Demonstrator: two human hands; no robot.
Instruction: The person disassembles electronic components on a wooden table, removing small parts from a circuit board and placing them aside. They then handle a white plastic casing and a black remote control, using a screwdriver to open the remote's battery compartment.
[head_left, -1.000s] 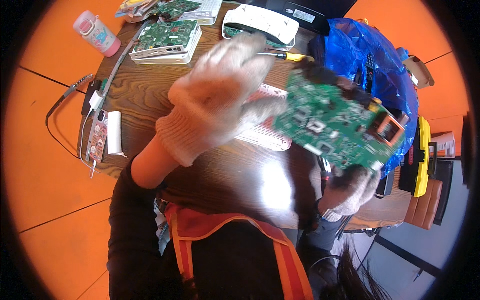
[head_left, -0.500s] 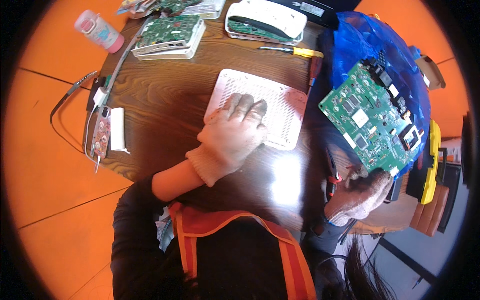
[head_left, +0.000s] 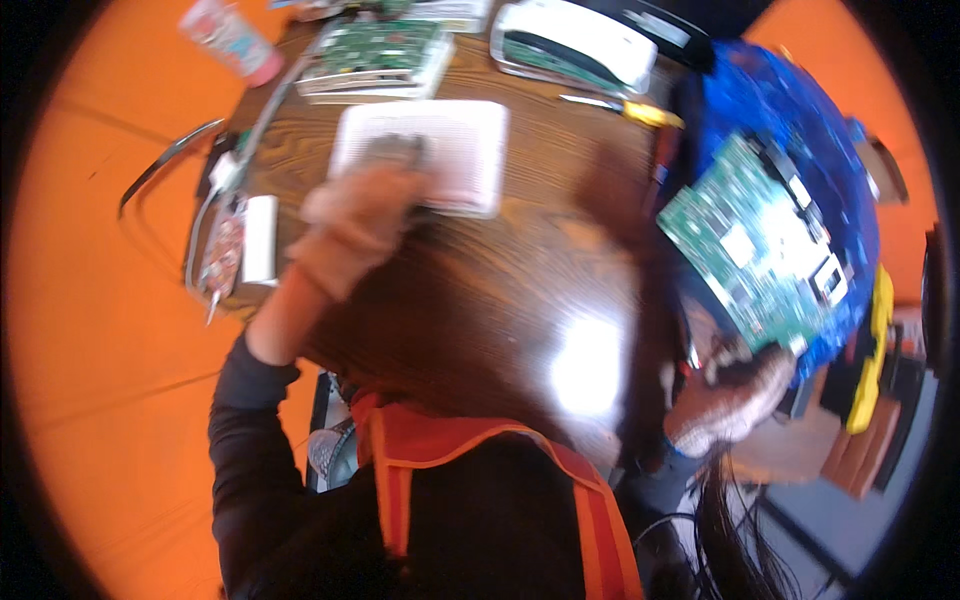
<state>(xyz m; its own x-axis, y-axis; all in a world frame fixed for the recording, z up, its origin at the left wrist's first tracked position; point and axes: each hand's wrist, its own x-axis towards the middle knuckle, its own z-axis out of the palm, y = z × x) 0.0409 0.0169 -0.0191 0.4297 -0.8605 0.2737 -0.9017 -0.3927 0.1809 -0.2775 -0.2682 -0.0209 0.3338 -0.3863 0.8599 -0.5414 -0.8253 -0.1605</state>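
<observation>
A white perforated plastic cover (head_left: 465, 165) with rounded corners lies on the table, left of the middle. My left hand (head_left: 365, 200), in a pale work glove with dark, dirty fingertips, rests on top of it. Motion blurs its fingers, but they appear laid over the cover rather than wrapped round it. At the right, my right hand (head_left: 735, 395), gloved too, grips the near corner of a green circuit board (head_left: 740, 240). Black connectors line the board's far right edge. It is held tilted in front of a blue plastic bag (head_left: 845, 180).
Opened white casings with a green board (head_left: 375, 50) stand at the back left. Behind the middle is another white casing (head_left: 580, 40). A yellow-handled screwdriver (head_left: 650, 114) lies near the bag. A power strip (head_left: 225, 250) and a white bar (head_left: 260, 240) are at the left edge.
My left hand and the white cover have moved left and farther off across the table. The view has shifted somewhat. My right hand still grips the circuit board in much the same spot.
</observation>
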